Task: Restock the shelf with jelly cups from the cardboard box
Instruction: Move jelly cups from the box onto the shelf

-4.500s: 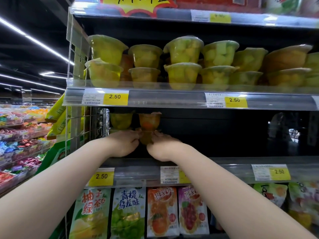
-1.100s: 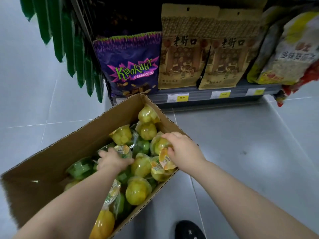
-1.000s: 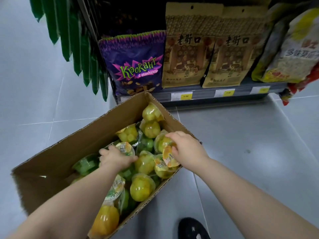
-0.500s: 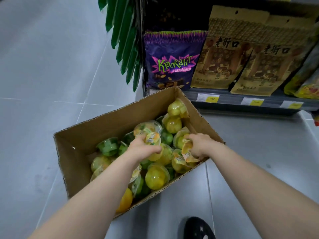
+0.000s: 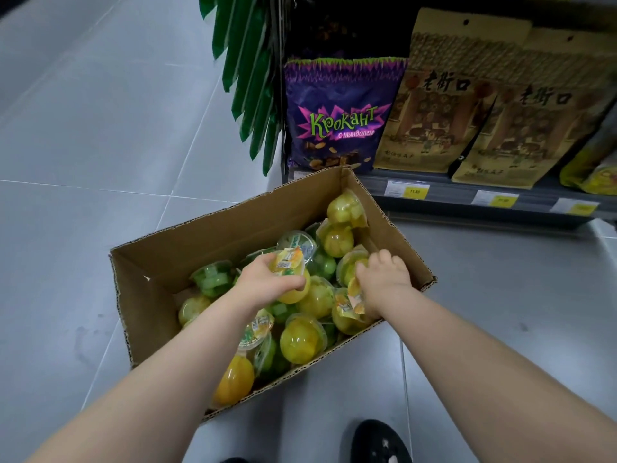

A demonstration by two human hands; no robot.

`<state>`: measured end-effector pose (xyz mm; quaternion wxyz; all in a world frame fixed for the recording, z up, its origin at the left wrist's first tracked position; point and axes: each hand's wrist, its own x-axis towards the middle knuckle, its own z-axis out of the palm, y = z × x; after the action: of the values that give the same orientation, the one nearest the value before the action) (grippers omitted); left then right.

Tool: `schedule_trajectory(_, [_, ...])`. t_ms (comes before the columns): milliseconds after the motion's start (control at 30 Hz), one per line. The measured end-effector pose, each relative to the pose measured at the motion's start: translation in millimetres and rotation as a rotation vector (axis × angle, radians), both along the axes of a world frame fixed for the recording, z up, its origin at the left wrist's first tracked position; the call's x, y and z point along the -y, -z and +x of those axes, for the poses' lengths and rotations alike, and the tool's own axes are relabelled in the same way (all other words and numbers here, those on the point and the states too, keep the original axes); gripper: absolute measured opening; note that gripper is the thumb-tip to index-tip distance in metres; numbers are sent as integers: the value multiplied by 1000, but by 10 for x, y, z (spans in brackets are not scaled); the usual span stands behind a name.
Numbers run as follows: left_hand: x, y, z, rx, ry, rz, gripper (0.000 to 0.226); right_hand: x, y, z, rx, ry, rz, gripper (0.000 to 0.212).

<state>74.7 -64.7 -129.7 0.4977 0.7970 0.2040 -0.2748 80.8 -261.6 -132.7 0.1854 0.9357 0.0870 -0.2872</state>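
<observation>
Since half a second ago, a yellow jelly cup (image 5: 289, 275) has been lifted slightly by the left hand (image 5: 263, 281), clasped around it above the cardboard box (image 5: 173, 248); another orange-labelled cup (image 5: 350, 304) is gripped by the right hand (image 5: 384, 282) inside the box's near corner

Soft, even overhead light fills the scene, casting only faint shadows on the grey floor tiles (image 5: 100, 135). Pale sheen lies across the floor at upper left and on the shelf's bottom ledge (image 5: 467, 208). Wide-angle distortion bends the tile lines and stretches both forearms. The far right price tags (image 5: 574, 207) look soft and unreadable.
</observation>
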Motion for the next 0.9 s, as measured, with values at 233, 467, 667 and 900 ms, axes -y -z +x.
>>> schedule_trajectory(233, [-6,-536,166,88,65,153,98,-164,-436,-59,344,212,470,99])
schedule_trajectory(467, [116,-2515,355,192,96,10,99,-67,-2216,-44,371,490,819,102])
schedule_trajectory(667, [289,-4648,388,244,247,-11,96,266,-4368,-129,433,610,914,111])
schedule_trajectory(900, [649,-7001,341,464,353,-7,83,739,-6581,-340,600,622,961,112])
